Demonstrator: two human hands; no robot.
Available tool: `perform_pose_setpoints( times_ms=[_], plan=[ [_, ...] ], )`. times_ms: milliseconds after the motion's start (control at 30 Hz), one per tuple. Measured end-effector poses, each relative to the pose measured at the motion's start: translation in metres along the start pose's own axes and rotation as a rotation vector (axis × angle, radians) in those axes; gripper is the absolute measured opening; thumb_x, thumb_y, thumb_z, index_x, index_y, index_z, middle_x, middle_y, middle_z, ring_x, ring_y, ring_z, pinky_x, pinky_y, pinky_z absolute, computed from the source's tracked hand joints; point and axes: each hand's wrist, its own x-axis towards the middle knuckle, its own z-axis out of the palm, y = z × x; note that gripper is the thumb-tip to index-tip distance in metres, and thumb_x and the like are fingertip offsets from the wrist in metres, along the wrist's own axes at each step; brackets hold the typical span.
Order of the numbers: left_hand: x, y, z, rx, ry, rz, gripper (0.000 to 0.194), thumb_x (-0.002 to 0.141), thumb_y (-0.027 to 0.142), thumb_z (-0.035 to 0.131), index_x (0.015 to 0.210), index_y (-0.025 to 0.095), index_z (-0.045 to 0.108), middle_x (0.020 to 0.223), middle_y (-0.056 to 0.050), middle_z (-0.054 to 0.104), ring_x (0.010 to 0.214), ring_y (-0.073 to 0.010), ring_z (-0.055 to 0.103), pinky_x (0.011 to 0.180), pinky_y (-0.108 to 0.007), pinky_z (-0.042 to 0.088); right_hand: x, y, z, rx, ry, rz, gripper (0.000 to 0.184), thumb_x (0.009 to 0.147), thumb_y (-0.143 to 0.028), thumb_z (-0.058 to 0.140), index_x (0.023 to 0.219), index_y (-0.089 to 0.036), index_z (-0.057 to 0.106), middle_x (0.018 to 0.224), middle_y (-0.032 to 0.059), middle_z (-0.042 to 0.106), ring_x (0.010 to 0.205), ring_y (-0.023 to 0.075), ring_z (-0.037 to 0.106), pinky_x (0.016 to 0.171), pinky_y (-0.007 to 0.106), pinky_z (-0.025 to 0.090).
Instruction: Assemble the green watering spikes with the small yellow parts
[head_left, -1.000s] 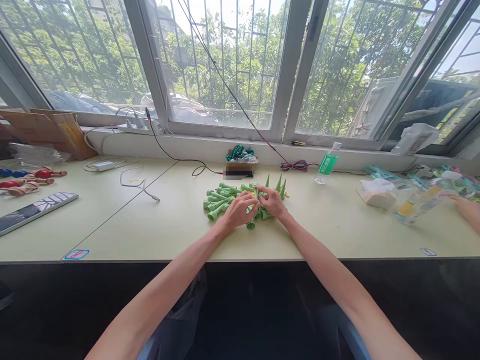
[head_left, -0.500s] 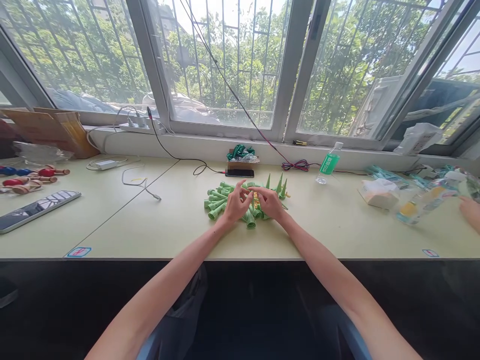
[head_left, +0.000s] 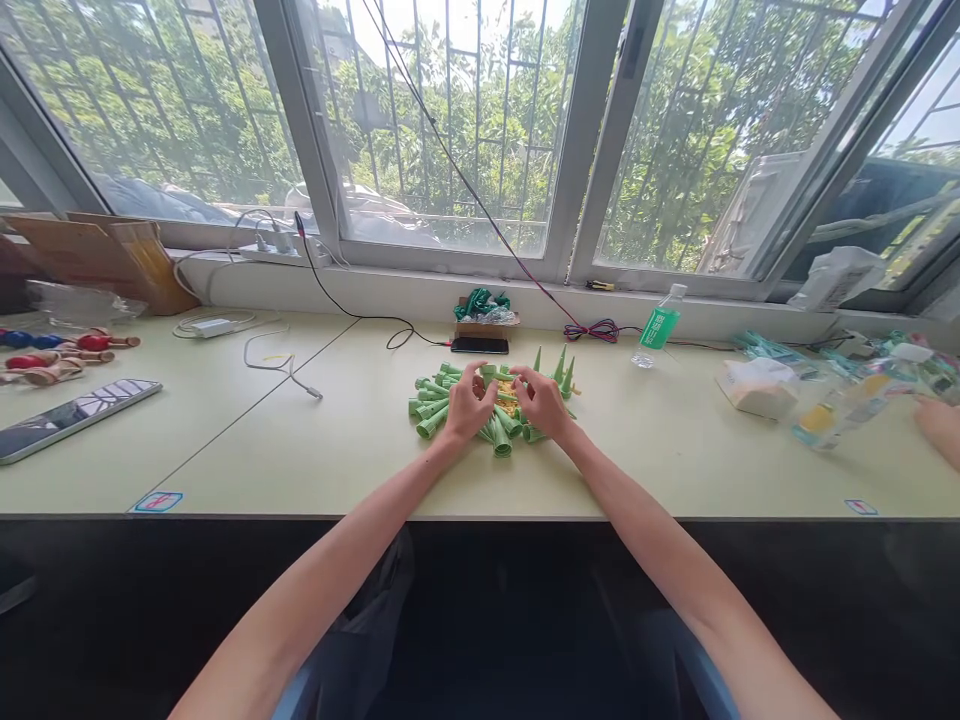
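Green paper-like cones (head_left: 430,408) lie in a fanned pile on the pale table, several with their round open ends facing outward. Among them is a patch of small yellow pieces (head_left: 509,398), partly hidden by my fingers. My left hand (head_left: 465,408) hovers over the left side of the pile, fingers bent and apart, with nothing visible in it. Across the yellow patch, my right hand (head_left: 541,403) has its fingers curved and spread, and I see nothing held there. A few cones (head_left: 559,366) stand point-up just beyond my right hand.
Behind the pile are a dark phone (head_left: 480,345) on a cable and a small box (head_left: 486,328) with green contents. A bottle (head_left: 658,328) stands right of them; further right are a tissue pack (head_left: 757,387) and another person's hand (head_left: 937,430). A tablet-like slab (head_left: 79,418) lies left.
My hands were together at a small green piece; they have moved apart and the fingers have opened. More of the yellow pieces show between them.
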Motion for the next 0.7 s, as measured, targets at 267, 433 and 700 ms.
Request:
perform_pose_setpoints(
  times_ms=[267, 433, 700],
  plan=[
    [-0.001, 0.001, 0.001, 0.024, -0.006, 0.036, 0.032, 0.085, 0.023, 0.059, 0.117, 0.018, 0.057, 0.064, 0.005, 0.051, 0.051, -0.0105, 0.047, 0.054, -0.023, 0.039, 0.004, 0.014, -0.013, -0.108, -0.176, 0.105, 0.015, 0.086, -0.025, 0.061, 0.084, -0.02, 0.074, 0.079, 0.0023, 0.073, 0.067, 0.0146, 0.059, 0.068, 0.026, 0.042],
    [-0.001, 0.0, 0.001, 0.03, -0.018, 0.044, 0.032, 0.085, 0.023, 0.059, 0.117, 0.018, 0.057, 0.064, 0.005, 0.051, 0.052, -0.0106, 0.048, 0.055, -0.023, 0.04, 0.004, 0.017, -0.01, -0.123, -0.252, 0.069, 0.02, 0.086, -0.029, 0.062, 0.075, -0.017, 0.074, 0.075, 0.0041, 0.07, 0.068, 0.0142, 0.056, 0.068, 0.026, 0.04],
    [-0.002, -0.001, 0.002, 0.054, -0.017, 0.082, 0.031, 0.085, 0.022, 0.06, 0.116, 0.018, 0.057, 0.063, 0.006, 0.05, 0.05, -0.0096, 0.045, 0.055, -0.023, 0.038, 0.004, 0.021, -0.006, -0.092, -0.3, 0.083, 0.031, 0.089, -0.033, 0.055, 0.066, -0.016, 0.069, 0.062, 0.0022, 0.062, 0.061, 0.0128, 0.048, 0.06, 0.025, 0.034]
  ],
)
